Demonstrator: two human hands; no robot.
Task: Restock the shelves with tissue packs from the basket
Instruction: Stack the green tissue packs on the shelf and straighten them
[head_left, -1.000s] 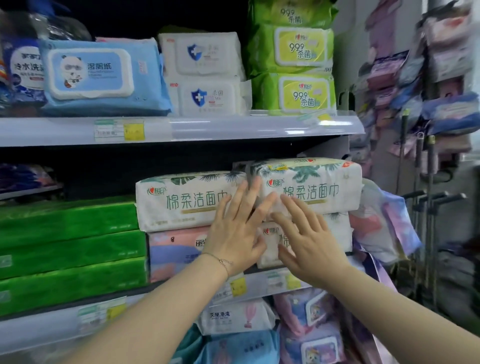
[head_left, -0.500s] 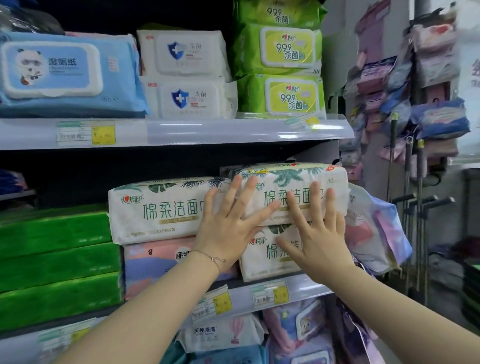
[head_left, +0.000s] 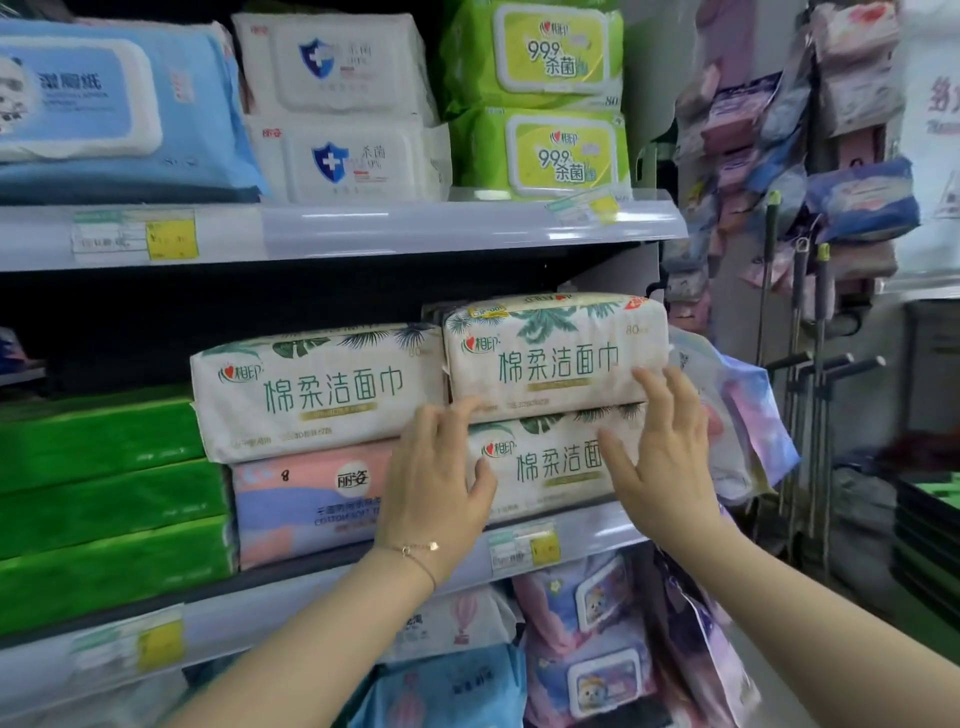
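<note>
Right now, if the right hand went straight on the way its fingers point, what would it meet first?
The upper white leaf-printed tissue pack: the right hand's straight fingers seem to reach its lower front edge, though depth is unclear.

"棉柔洁面巾" on white tissue pack (head_left: 556, 358)

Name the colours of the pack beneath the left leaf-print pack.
Pink and lavender-blue pack, clearest in the head view.
</note>
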